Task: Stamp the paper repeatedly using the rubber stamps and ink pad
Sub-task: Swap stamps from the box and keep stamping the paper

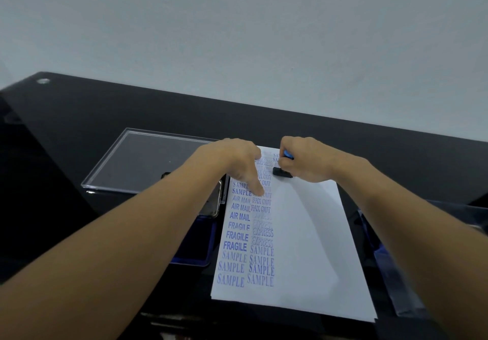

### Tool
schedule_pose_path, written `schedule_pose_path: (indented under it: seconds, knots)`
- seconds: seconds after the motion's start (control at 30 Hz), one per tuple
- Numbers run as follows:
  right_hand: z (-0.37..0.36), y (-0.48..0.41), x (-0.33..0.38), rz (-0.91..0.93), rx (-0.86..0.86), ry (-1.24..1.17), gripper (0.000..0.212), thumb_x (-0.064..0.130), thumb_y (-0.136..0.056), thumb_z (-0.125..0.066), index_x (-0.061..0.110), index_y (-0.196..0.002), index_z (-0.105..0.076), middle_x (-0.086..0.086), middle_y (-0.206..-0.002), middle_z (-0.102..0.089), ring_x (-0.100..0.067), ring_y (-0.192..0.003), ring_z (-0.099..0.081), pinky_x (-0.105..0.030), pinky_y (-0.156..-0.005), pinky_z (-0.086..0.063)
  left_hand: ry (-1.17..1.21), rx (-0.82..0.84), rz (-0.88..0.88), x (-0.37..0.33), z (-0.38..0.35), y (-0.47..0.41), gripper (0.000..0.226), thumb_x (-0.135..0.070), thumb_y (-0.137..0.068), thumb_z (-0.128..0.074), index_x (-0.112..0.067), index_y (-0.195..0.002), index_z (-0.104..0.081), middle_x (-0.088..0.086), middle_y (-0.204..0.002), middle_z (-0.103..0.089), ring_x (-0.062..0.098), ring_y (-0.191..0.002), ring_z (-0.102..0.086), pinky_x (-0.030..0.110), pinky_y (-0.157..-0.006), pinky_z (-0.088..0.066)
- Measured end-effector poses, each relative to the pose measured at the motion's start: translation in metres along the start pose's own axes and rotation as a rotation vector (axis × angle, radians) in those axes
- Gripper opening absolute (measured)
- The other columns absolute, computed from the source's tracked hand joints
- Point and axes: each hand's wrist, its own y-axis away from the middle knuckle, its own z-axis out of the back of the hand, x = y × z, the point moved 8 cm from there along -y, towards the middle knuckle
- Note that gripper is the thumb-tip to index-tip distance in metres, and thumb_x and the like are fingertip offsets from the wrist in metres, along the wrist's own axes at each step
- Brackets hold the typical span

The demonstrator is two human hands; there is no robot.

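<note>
- Gripping a stamp [283, 171] with a blue handle and black base, the right hand [306, 161] closes its fingers around it near the far edge of the paper [311, 234], the base down on the sheet.
- The left hand [239, 164] lies open and holds nothing, its fingers spread on the far left part of the sheet, one fingertip pressing on the FAX OUT prints.
- Both forearms reach in from the near edge of the table [79, 118], the hands close together but not touching.
- The white sheet lies lengthwise on the dark, glossy tabletop, its left half filled with two columns of blue prints: SAMPLE, FRAGILE, AIR MAIL, EXPRESS, FAX OUT. Its right half is blank.
- The ink pad [203, 236], blue and open, sits just beside the sheet's left edge, partly hidden under the left forearm.
- A clear lid [148, 163] rests on the table beyond the pad, left of the sheet.
- A blue-tinted clear item near the sheet's right edge is too blurred to identify.
</note>
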Motion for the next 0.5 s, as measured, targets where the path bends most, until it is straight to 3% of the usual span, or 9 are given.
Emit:
schedule_pose_path:
  seconds: [0.5]
  knots:
    - [-0.0097, 0.0054, 0.0044, -0.045, 0.042, -0.021, 0.017, 0.027, -0.101, -0.046, 0.015, -0.093, -0.038, -0.007, -0.082, -0.052, -0.02, -0.065, -0.045, -0.033, -0.057, -0.037, -0.018, 0.024, 0.002, -0.0036, 0.0009, 0.008, 0.101, -0.059, -0.071, -0.081, -0.024, -0.153, -0.035, -0.005, -0.152, -0.043, 0.022, -0.135, -0.045, 0.044, -0.11, -0.041]
